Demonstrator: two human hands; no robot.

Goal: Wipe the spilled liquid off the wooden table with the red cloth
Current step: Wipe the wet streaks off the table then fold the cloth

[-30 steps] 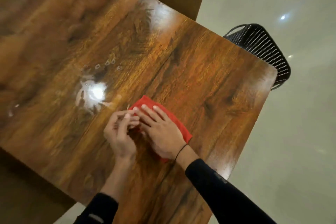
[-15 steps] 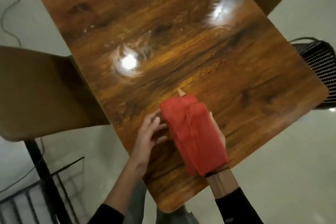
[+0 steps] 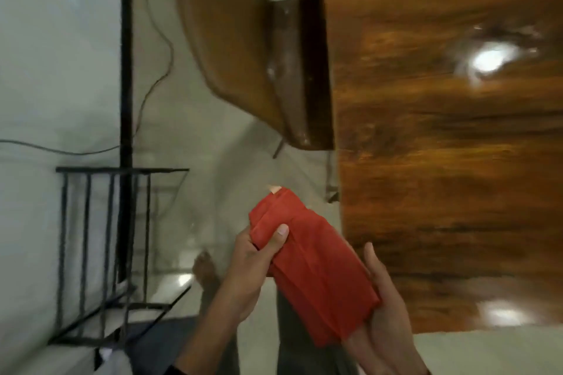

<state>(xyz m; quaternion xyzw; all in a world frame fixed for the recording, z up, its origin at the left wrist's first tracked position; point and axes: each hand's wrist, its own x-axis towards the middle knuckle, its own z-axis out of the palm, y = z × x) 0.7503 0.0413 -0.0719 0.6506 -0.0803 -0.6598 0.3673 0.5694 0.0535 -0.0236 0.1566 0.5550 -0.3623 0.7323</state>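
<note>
The red cloth (image 3: 313, 277) is held folded into a thick oblong pad, off the table's left edge and clear of the wood, above the floor. It is draped over the right hand (image 3: 387, 313), whose palm and straight fingers lie under it; a fingertip (image 3: 274, 189) shows past the cloth's far end and the thumb stands up along its right side. The far left corner is pinched by the left hand (image 3: 253, 262), thumb on top and fingers curled beneath.

The cloth is judged to be light, soft and limp: its folds are kept only by the hands, and they would likely slide apart if it were held by one corner. It is best taken flat, with the palm spread over the middle of the pad so that the layers are pressed together against the wood.

The wooden table (image 3: 441, 192) fills the right side of the view. The spilled liquid (image 3: 490, 59) is seen as a glossy, blurred patch near the far right, well apart from the cloth. Another bright patch at the table's near end cannot be told from a lamp's reflection.

A brown chair (image 3: 231, 39) stands at the table's left edge, and a black metal rack (image 3: 103, 253) with a cable (image 3: 158, 76) behind it is seen at the left.
</note>
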